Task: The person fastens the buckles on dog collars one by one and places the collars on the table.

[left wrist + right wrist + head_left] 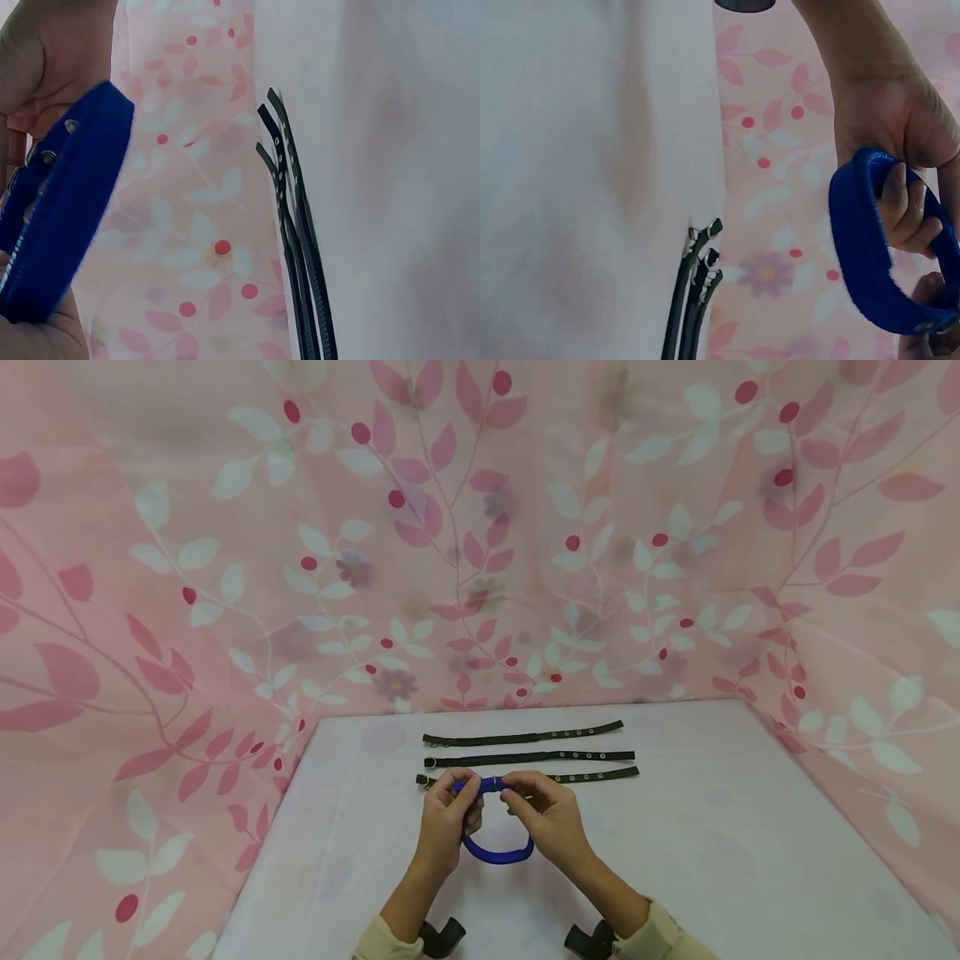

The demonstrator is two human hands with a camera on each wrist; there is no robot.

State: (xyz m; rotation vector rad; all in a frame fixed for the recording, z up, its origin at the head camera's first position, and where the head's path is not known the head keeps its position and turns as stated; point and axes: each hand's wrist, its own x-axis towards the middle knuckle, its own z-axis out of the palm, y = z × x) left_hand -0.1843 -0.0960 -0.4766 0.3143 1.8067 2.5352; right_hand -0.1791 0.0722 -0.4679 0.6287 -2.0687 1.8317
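Observation:
A blue collar [498, 857], bent into a loop, is held up between both hands above the table. My left hand [444, 827] grips it at the upper left. My right hand [558, 822] pinches it at the upper right, beside a small metal fitting at the top. Metal eyelets show along the blue collar [82, 202] in the left wrist view. Curled left fingers [900, 206] show through the loop in the right wrist view. Behind the hands lie three dark collars: a far one [487, 740], a middle one [495, 759] and a near one [600, 776], partly hidden by the hands.
White cloth covers the table [712, 843]. Pink leaf-patterned fabric [465, 527] stands behind it and along both sides. Black wrist devices, one on the left [444, 937] and one on the right [590, 940], sit below the forearms.

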